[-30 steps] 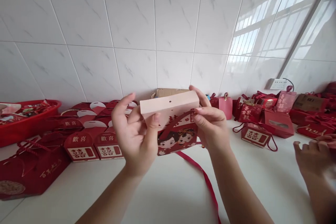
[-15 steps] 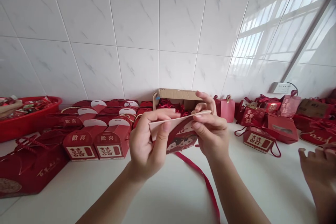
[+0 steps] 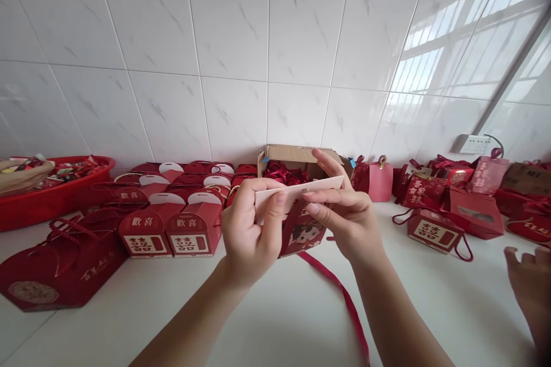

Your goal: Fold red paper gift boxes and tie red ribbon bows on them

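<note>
Between my hands, above the white tabletop, is a red paper gift box (image 3: 303, 232) with a printed cartoon figure and a pale flap along its top. My left hand (image 3: 253, 221) is closed on the left side of it, thumb on the near face. My right hand (image 3: 344, 212) pinches the flap's edge at the right with thumb and fingers; its index finger is raised. A dark red ribbon (image 3: 331, 287) trails below the box toward the front of the table. The far side of the box is hidden.
Rows of red gift boxes (image 3: 189, 229) stand to the left, near a red basin (image 3: 81, 183) of wrapped items. Behind my hands is a cardboard carton (image 3: 293, 153) of red ribbon bows. More gift boxes (image 3: 434, 229) lie right, beside another person's hand (image 3: 531, 281).
The box has tilted so more of its pale flap and printed figure show. My right fingers have shifted left along the flap. The whole view has swung slightly left.
</note>
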The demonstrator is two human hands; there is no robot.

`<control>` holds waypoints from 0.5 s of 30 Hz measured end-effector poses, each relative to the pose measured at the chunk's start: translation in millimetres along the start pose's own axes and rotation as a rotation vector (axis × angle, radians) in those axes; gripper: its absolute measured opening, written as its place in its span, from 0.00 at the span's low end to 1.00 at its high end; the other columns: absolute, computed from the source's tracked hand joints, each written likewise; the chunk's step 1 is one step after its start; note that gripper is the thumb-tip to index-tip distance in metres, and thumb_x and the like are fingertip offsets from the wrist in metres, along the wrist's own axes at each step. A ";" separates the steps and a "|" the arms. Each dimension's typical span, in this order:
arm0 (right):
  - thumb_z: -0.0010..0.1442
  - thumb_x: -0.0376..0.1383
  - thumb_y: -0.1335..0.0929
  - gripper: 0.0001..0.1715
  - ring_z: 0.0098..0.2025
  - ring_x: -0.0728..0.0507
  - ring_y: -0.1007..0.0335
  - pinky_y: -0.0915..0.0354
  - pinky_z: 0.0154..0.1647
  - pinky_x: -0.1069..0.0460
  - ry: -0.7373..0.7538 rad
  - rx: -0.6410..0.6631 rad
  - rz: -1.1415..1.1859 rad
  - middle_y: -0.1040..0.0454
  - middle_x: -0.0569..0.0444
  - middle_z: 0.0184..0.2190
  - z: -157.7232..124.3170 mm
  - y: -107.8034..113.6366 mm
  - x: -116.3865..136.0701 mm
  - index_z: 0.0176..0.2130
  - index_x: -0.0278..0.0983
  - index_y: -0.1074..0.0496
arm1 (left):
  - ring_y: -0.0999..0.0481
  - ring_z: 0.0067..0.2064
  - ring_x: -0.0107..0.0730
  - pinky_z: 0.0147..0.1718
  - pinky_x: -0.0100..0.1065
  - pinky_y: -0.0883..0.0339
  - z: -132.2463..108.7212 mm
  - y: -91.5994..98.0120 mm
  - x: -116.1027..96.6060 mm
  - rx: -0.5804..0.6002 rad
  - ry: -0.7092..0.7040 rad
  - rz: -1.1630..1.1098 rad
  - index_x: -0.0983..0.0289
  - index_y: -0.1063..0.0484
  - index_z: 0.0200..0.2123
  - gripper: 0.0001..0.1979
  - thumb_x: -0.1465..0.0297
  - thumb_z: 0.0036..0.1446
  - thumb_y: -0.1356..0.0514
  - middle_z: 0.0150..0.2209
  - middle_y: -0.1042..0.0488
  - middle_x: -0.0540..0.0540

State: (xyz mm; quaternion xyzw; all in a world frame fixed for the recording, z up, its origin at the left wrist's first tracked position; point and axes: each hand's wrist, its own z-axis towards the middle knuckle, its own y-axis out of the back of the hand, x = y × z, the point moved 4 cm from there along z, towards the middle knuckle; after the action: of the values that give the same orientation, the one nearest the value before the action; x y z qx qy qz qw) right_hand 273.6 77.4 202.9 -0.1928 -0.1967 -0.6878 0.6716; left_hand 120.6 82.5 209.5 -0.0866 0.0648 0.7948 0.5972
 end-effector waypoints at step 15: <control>0.53 0.29 0.26 0.14 0.61 0.38 0.39 0.33 0.55 0.42 0.037 -0.047 -0.017 0.26 0.56 0.48 0.3 2.8 0.9 0.35 0.50 0.20 | 0.23 0.32 0.25 0.29 0.24 0.29 -5.4 -7.6 -5.8 0.065 -0.036 -0.108 0.63 0.32 0.40 0.07 0.79 0.59 0.43 0.31 0.23 0.50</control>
State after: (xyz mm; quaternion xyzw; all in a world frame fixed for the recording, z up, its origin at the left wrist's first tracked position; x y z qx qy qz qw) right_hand 276.4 76.7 203.7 -0.1942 -0.1696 -0.7015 0.6644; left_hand 129.8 78.1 205.5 -0.0564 0.0749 0.7602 0.6429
